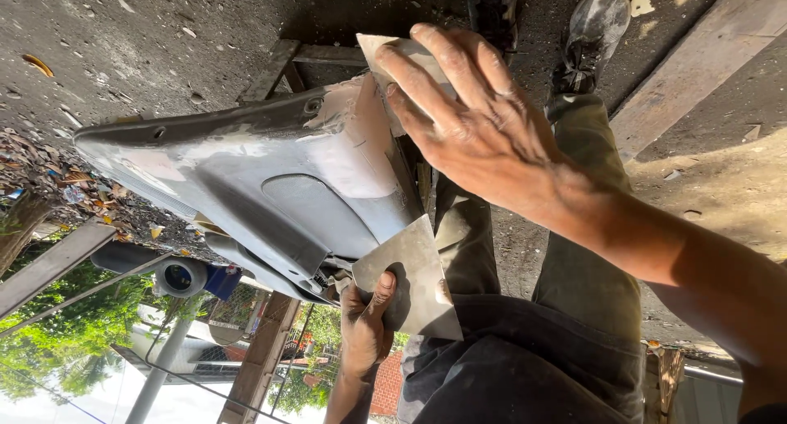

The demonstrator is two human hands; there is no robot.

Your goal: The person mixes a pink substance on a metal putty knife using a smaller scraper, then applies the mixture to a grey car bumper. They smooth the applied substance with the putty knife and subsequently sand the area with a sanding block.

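Right hand (475,125) lies flat, fingers spread and only slightly bent, pressing a small pale scraper (392,59) against the top edge of the grey panel (270,174); the scraper is pinned under the fingertips, not wrapped in a fist. Left hand (365,321) sits just below the panel's lower edge, fingers curled shut around the corner of a flat metal plate (410,280), thumb up on its face; the plate tilts and touches the panel's lower corner. Panel itself is a curved grey body part, centre-left of frame, held off the ground, with whitish filler patches near the right hand and along its left tip, and a recessed oval in the middle. Right of the panel: the person's legs in grey trousers (574,309), dark cloth over the lap below the plate. Above the panel, beyond the right hand, two worn shoes (594,30) on dark dirt ground (147,38). Behind the panel's top edge a wooden frame (283,63) rests on the ground. Left of the panel, dry leaves (74,182) litter the ground. Below the panel, a dark tube (176,276) with a round open end, metal poles, green trees and a brick wall, all seen sideways.
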